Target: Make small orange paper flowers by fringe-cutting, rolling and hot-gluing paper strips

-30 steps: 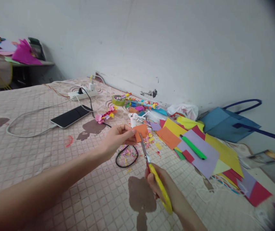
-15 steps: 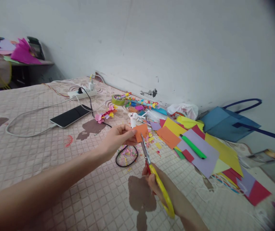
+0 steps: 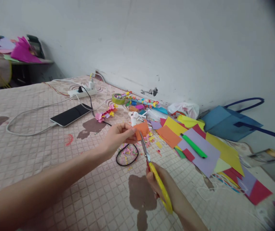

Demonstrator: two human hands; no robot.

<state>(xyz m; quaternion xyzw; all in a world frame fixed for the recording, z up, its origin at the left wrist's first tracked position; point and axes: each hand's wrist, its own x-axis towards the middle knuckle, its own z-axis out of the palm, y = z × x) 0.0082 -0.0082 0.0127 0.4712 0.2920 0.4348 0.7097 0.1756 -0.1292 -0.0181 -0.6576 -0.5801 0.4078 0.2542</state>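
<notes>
While the left hand (image 3: 119, 136) reaches out over the quilted cover (image 3: 31, 154), its fingers are curled in narrow, with thumb and fingertips pinched on the left edge of a small orange paper piece (image 3: 142, 129), which it holds up in the air above the cover. Lower and nearer, the right hand (image 3: 162, 187) is closed around the yellow handles of the scissors (image 3: 155, 176), fingers through and about the loops. The metal blades point up and away and look nearly closed, and their tips meet the lower edge of the orange paper piece just beside the left fingertips. Beneath the paper lies a scatter of coloured paper scraps (image 3: 149, 139), and a black cord loop (image 3: 127, 155) lies on the cover just below the left hand. To the right spreads a heap of coloured sheets: an orange sheet (image 3: 169, 136), a yellow sheet (image 3: 224, 150) and a purple sheet (image 3: 203, 154), with a green marker (image 3: 193, 146) lying across the purple one. A blue bag (image 3: 228, 123) leans by the wall behind them, near a white plastic bag (image 3: 184, 109). Further left on the cover a dark phone (image 3: 71, 115) lies face up, with a white power strip (image 3: 82, 93) beyond it, a tape roll (image 3: 118, 98) near the wall, and a paper flower (image 3: 106, 114) between the phone and the left hand.
</notes>
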